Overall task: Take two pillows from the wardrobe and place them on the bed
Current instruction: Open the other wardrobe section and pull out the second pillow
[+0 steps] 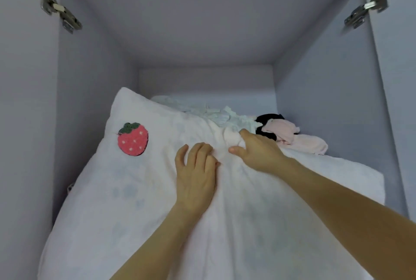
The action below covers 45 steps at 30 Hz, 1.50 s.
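Inside the open wardrobe [90, 99], the right hand [258, 151] has its grip clamped on a bunched fold of the pink pillow [135, 201], thumb below and fingers curled over the cloth. Just beside it, the left hand [195, 174] presses on the same pillow with fingers curling into the cover; whether it has truly pinched fabric I cannot tell. The pillow, marked by a strawberry patch [132, 139], lies on the shelf, tilted up against the left wall. Behind it sit crumpled clothes [290, 135]. To lift cleanly, I judge both hands should gather the stuffing rather than the cover alone, then draw it forward without dragging the clothes out.
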Each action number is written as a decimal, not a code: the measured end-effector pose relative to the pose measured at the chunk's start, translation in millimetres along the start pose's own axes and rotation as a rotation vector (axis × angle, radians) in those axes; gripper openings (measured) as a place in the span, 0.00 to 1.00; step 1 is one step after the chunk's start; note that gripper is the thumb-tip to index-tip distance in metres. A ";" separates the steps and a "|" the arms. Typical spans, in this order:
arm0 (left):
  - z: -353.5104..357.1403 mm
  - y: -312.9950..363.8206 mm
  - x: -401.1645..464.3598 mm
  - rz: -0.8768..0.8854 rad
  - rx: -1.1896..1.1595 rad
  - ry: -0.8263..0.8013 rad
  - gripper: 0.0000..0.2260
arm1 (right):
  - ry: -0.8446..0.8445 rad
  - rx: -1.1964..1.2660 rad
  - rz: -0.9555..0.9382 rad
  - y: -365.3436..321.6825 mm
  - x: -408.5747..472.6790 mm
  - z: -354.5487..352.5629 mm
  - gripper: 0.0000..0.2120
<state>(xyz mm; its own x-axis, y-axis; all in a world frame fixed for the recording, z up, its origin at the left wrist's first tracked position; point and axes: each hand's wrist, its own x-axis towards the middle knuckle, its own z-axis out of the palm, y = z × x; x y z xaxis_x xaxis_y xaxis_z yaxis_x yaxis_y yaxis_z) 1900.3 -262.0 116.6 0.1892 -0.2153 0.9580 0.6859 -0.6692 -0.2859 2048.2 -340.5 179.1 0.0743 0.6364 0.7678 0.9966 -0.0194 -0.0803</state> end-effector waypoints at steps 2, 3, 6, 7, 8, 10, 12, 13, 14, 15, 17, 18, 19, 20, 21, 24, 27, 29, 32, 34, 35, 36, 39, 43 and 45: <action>-11.3 7.9 -5.2 0.034 -0.022 -0.083 0.04 | 0.158 0.073 -0.003 5.5 -26.1 12.1 0.13; -19.9 11.5 -4.7 0.043 -0.042 -0.119 0.05 | 0.222 0.087 -0.005 9.5 -38.7 15.1 0.12; -49.8 19.7 9.2 0.029 -0.007 -0.205 0.11 | 0.362 0.094 -0.063 19.1 -75.5 19.2 0.17; -58.7 24.2 13.6 0.019 0.023 -0.245 0.15 | 0.404 0.098 -0.084 20.0 -91.1 19.0 0.18; -66.2 27.1 17.8 0.012 0.047 -0.287 0.18 | 0.438 0.105 -0.101 18.3 -103.5 17.3 0.17; -78.6 37.4 16.1 0.035 0.056 -0.356 0.21 | 0.478 0.104 -0.094 12.2 -133.0 12.4 0.16; -88.7 45.2 6.8 0.085 0.048 -0.346 0.18 | 0.462 0.129 -0.050 3.2 -157.0 6.6 0.14; -95.2 50.7 -0.9 0.110 0.029 -0.305 0.16 | 0.442 0.132 -0.019 -1.1 -171.4 3.7 0.15; -100.7 53.9 -6.9 0.125 0.013 -0.255 0.13 | 0.430 0.123 -0.002 -5.5 -181.5 2.2 0.15; -108.1 59.0 -14.3 0.125 -0.015 -0.210 0.12 | 0.421 0.103 0.012 -10.6 -195.8 0.8 0.15; -123.3 66.6 -24.8 0.111 -0.071 -0.147 0.12 | 0.393 0.095 0.043 -23.6 -219.8 -5.6 0.16; -130.9 69.8 -30.1 0.105 -0.093 -0.121 0.12 | 0.373 0.112 0.065 -30.4 -231.4 -10.2 0.17; -137.8 72.3 -34.4 0.103 -0.105 -0.099 0.13 | 0.355 0.126 0.086 -36.1 -240.4 -14.8 0.18; -146.2 75.1 -40.1 0.102 -0.120 -0.086 0.13 | 0.343 0.128 0.094 -42.1 -250.7 -19.3 0.17; -153.1 76.9 -43.4 0.101 -0.131 -0.070 0.14 | 0.337 0.122 0.092 -46.8 -257.7 -23.5 0.14; -176.4 78.7 -51.8 0.089 -0.206 -0.072 0.15 | 0.319 0.079 0.067 -65.5 -279.4 -35.0 0.07; -192.7 80.7 -58.8 0.073 -0.296 -0.127 0.13 | 0.303 0.004 0.066 -80.5 -298.5 -48.1 0.11; -198.7 85.9 -65.8 0.053 -0.374 -0.201 0.13 | 0.257 -0.041 0.096 -88.0 -314.0 -58.6 0.14; -206.0 110.6 -88.3 0.029 -0.540 -0.343 0.14 | 0.131 -0.071 0.188 -89.7 -353.8 -67.9 0.19; -209.5 130.7 -109.1 0.003 -0.658 -0.440 0.14 | 0.082 -0.102 0.247 -87.8 -385.5 -66.8 0.22; -215.0 142.2 -122.0 -0.017 -0.720 -0.487 0.15 | 0.063 -0.112 0.274 -89.1 -404.0 -67.0 0.22; -218.2 150.1 -133.0 -0.030 -0.761 -0.523 0.15 | 0.050 -0.122 0.287 -89.5 -416.5 -65.4 0.21; -228.4 162.5 -163.2 -0.088 -0.799 -0.590 0.17 | 0.012 -0.162 0.277 -93.5 -441.2 -59.7 0.17; -235.8 155.9 -194.6 -0.221 -0.807 -0.644 0.19 | -0.066 -0.160 0.221 -98.3 -450.8 -40.5 0.16; -237.7 156.7 -207.3 -0.276 -0.846 -0.670 0.21 | -0.107 -0.161 0.214 -98.3 -456.1 -32.6 0.15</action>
<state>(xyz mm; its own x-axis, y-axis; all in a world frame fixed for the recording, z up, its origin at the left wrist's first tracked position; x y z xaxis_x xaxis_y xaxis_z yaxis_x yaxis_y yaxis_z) 1801.6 -491.3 -131.8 0.6204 0.2718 0.7357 0.1108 -0.9590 0.2609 1917.5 -653.9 -142.5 0.2883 0.6817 0.6724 0.9520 -0.2794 -0.1248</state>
